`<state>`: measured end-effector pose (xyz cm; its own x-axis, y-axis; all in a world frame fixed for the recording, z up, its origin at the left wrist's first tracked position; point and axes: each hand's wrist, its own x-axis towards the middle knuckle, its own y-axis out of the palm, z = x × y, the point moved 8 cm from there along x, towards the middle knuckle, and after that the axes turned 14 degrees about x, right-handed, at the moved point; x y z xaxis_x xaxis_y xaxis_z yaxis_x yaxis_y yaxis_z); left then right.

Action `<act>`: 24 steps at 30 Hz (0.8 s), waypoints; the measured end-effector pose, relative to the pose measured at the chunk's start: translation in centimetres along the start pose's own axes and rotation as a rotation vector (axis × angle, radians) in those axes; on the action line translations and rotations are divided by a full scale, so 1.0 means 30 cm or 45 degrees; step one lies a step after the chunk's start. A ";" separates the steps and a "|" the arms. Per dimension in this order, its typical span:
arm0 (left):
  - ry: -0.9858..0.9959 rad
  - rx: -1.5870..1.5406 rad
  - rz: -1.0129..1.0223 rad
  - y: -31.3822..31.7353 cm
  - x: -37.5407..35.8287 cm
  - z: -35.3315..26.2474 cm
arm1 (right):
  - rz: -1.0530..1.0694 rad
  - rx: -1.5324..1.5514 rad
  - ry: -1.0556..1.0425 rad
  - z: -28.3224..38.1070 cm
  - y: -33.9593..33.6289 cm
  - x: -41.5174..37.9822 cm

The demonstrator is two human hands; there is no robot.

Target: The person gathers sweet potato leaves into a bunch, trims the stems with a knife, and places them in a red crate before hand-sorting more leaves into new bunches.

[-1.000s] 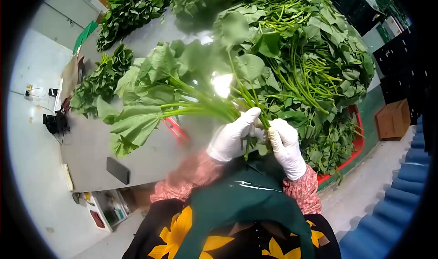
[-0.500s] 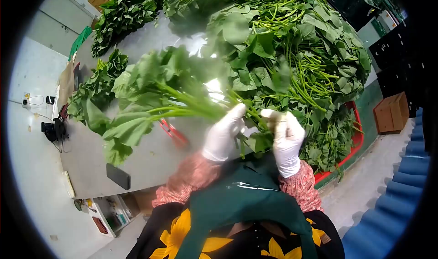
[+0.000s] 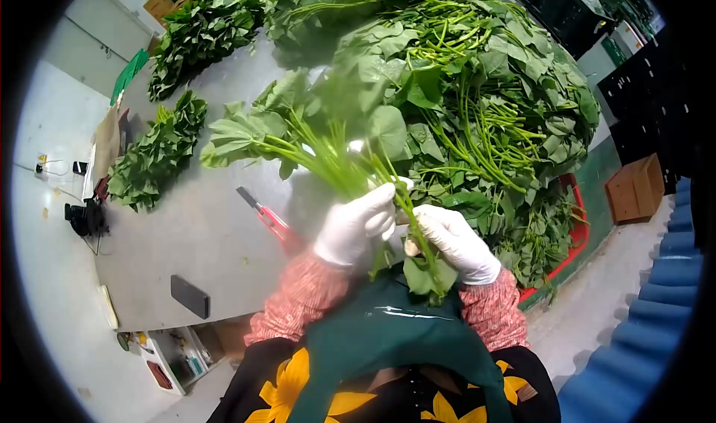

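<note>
White gloves cover both hands. My left hand is closed around a bunch of leafy green stems, whose leaves fan out up and to the left. Beside it, my right hand pinches a thin leafy stem close to the bunch; a leaf on it hangs down in front of the apron. The right fingertips are partly hidden behind that stem. A large pile of leafy greens lies just beyond and to the right of my hands. A red-handled utility knife lies on the table left of my left hand.
Two heaps of greens lie on the grey table, a small one and a darker one behind it. A black phone-like slab rests near the front edge. A red-rimmed container and a cardboard box stand at right.
The bunch in my left hand has swung upward and to the right, uncovering more of the knife. My right hand has turned and moved slightly down, bringing the pinched stem into view.
</note>
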<state>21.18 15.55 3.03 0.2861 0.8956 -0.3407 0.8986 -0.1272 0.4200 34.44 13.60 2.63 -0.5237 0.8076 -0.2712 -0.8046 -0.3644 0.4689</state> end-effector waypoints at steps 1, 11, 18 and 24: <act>0.049 0.020 0.043 -0.012 0.002 -0.004 | -0.092 -0.063 -0.054 -0.003 -0.005 0.009; 0.063 0.066 -0.235 -0.069 0.001 -0.027 | -0.563 0.017 -0.575 0.080 -0.153 -0.124; 0.084 -0.027 -0.196 -0.128 0.001 -0.019 | -0.389 1.416 -1.041 0.153 -0.447 -0.242; 0.111 0.090 -0.179 -0.090 0.004 -0.016 | -0.243 0.244 -0.558 0.111 -0.118 -0.086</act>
<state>18.64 16.21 2.26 0.1290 0.9399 -0.3161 0.9496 -0.0253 0.3124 39.57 14.34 4.46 -0.1733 0.9848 -0.0083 -0.7870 -0.1335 0.6023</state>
